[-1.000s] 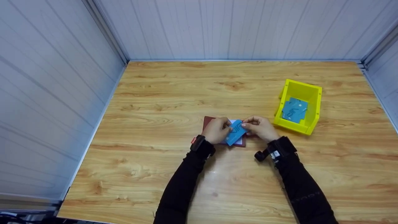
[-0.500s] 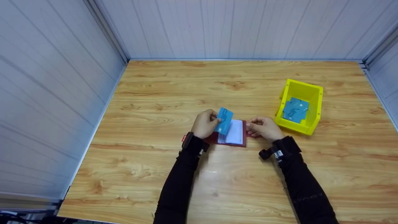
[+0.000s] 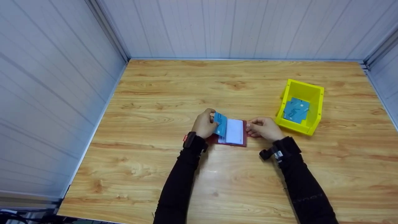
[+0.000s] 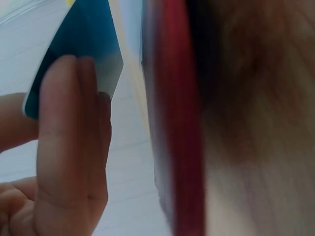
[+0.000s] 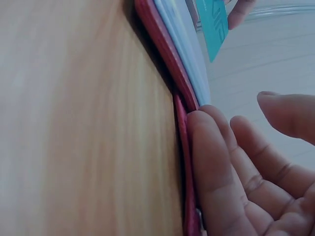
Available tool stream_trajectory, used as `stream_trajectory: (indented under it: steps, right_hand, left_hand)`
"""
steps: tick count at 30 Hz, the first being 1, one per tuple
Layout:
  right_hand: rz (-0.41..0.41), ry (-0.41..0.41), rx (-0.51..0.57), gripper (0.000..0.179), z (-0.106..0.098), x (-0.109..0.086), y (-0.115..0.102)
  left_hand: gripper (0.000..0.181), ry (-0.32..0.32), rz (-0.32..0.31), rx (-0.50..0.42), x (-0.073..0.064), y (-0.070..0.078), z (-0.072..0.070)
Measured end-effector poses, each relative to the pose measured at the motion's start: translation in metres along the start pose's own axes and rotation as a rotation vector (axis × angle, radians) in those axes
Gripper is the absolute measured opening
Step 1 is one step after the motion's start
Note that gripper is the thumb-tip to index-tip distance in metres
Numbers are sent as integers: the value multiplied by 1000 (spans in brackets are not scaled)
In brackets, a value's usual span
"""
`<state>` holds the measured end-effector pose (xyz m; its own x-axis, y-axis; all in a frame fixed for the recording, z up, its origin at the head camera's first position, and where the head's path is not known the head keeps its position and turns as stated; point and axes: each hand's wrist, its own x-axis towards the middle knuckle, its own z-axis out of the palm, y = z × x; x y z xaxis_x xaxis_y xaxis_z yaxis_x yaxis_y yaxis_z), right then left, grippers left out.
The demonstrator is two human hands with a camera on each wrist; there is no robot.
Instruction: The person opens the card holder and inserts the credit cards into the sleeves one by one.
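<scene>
My left hand (image 3: 203,125) pinches a blue VIP card (image 3: 220,124) between thumb and fingers. The card is held tilted over the left part of an opened dark red card holder (image 3: 245,137), which has white and clear sleeves (image 3: 234,132) inside. In the left wrist view, the fingers lie behind the card (image 4: 96,29), apart from the holder's red edge (image 4: 179,123). My right hand (image 3: 266,128) is at the holder's right side. Its fingertips rest on a narrow red flap (image 5: 184,147) in the right wrist view, while the thumb stands away from it.
A yellow bin (image 3: 317,107) stands to the right, with several blue VIP cards (image 3: 296,111) lying in it. Pale panel walls (image 3: 242,29) border the wood-patterned table (image 3: 155,109) at the back and sides.
The left hand has drawn the card leftward, away from the right hand, and then lowered it. The right hand has let go of the card and moved to the holder's flap, uncovering the sleeves.
</scene>
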<state>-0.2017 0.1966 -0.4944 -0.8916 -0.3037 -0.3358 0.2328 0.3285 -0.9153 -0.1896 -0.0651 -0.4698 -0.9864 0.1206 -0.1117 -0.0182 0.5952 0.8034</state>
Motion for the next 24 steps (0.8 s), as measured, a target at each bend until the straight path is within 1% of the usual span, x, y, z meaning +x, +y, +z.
stream_trajectory:
  steps: [6, 12, 19, 24]
  right_hand:
    - [6, 9, 25, 35, 2, 0, 1]
    - [-7, -2, 59, 37, 2, 2, 4]
    - [12, 10, 31, 36, 2, 2, 3]
    - [18, 18, 18, 37, 2, 2, 3]
  left_hand:
    - [51, -38, 24, 58, -1, -1, 4]
    - [50, -42, 25, 46, -2, -1, 4]
    - [48, -49, 21, 18, -3, -1, 4]
    - [48, -62, 12, 29, -2, -1, 7]
